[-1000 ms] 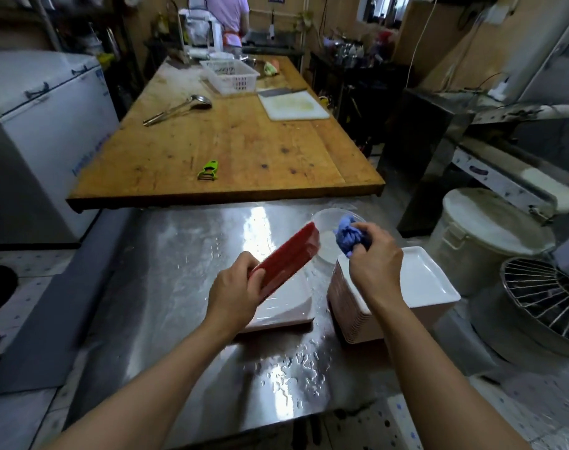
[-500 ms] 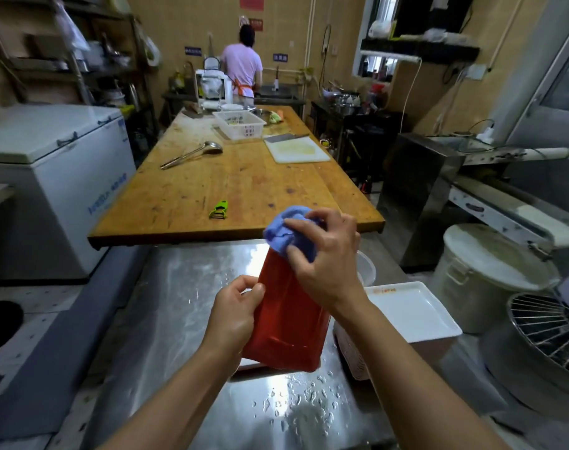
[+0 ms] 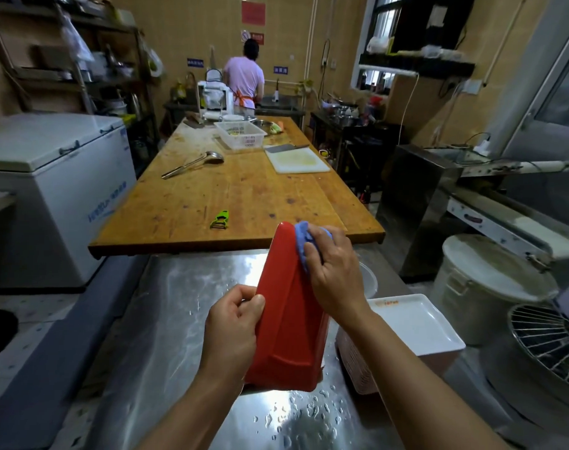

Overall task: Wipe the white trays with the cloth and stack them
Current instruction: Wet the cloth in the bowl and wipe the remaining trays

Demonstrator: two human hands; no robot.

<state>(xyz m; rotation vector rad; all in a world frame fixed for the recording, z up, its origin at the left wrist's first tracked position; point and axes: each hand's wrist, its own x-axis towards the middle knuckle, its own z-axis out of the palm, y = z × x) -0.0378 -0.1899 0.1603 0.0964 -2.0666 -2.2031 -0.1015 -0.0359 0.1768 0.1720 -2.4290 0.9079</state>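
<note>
Above the wet counter [image 3: 166, 319], left hand [image 3: 232, 323] grips upright red-backed tray [image 3: 288, 319]; right hand [image 3: 333, 271] clutches blue cloth [image 3: 301, 237].

I cannot see the inner face of the red-backed tray [image 3: 289, 319]; it is turned away. The right hand [image 3: 333, 271] covers most of the blue cloth [image 3: 301, 238]. The basket [image 3: 354, 362] beneath the white tray [image 3: 416, 323] is largely hidden. Wall signs are too blurred to read.

head-worn view, facing forward-down, near hands [image 3: 333, 271]
</note>
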